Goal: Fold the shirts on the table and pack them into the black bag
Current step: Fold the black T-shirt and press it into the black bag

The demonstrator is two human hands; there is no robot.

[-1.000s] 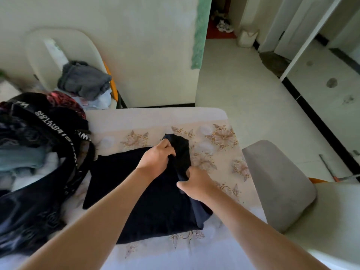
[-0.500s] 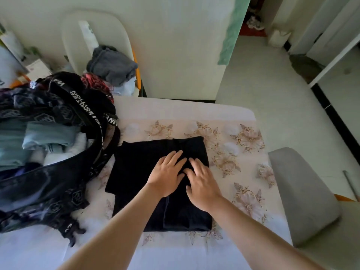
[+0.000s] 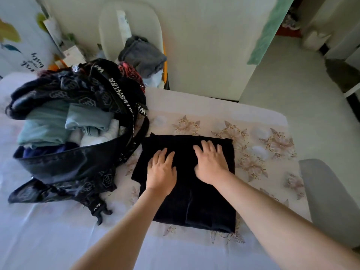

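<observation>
On the desk, just beside the black bag, the folded black shirt lies flat. The left hand and right hand both press on it, fingers straight and slightly spread, gripping nothing. The bag's open mouth holds folded clothes.

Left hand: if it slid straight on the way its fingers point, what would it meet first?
The left hand lies flat on the black shirt. Straight ahead comes the shirt's far edge, then bare flowered tablecloth; the black bag seems to lie left of that line.
</observation>
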